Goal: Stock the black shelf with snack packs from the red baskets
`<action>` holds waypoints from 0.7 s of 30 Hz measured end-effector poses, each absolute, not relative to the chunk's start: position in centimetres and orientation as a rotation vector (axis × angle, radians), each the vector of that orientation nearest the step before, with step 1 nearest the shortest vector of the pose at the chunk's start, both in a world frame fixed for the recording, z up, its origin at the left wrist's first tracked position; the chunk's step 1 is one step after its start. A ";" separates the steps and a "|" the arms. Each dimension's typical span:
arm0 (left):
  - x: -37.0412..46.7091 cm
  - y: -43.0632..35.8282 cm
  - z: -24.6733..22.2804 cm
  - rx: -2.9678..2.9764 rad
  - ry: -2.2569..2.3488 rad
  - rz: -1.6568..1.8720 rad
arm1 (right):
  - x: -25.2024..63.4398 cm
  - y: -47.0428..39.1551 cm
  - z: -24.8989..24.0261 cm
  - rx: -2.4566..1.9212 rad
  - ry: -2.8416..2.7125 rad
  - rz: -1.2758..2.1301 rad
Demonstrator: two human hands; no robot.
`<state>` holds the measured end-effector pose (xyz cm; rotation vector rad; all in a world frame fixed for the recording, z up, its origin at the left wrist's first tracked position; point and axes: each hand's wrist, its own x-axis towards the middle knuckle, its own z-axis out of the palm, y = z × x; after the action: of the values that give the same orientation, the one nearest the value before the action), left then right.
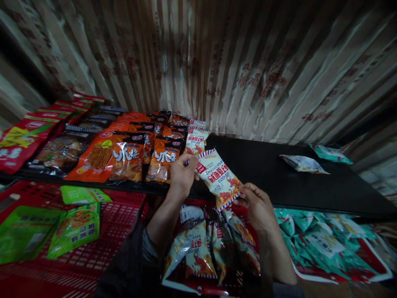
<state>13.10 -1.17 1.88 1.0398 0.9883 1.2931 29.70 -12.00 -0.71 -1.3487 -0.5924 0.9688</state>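
Observation:
Between my two hands is a white snack bag (219,176) with red lettering and a striped edge, tilted above the front of the black shelf. My left hand (182,174) pinches its upper left corner. At the lower right end, my right hand (252,203) grips the striped edge. Just behind my left hand, similar white bags (197,140) stand in a row on the shelf. Below my hands, a red basket holds several more white snack bags (198,250) of this kind.
Orange snack bags (127,157), dark bags (62,147) and red bags (27,132) line the left of the black shelf (248,165). A white bag (302,163) and a teal bag (330,153) lie at its right. Baskets below hold green bags (76,227) and teal bags (325,244).

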 end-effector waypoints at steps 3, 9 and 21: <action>12.5 -0.9 2.0 1.122 0.982 1.269 | 31.0 -12.5 -0.5 -1.493 -0.822 0.897; 12.1 -1.3 2.5 1.332 0.892 1.111 | 31.9 -13.1 -0.1 -1.418 -0.915 0.736; 14.2 -3.6 2.6 1.375 0.768 0.946 | 29.5 -13.0 0.3 -1.259 -0.879 1.129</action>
<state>14.22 -3.61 2.57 1.3752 0.7682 0.9461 29.53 -13.01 0.31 -1.2587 -0.8788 1.1291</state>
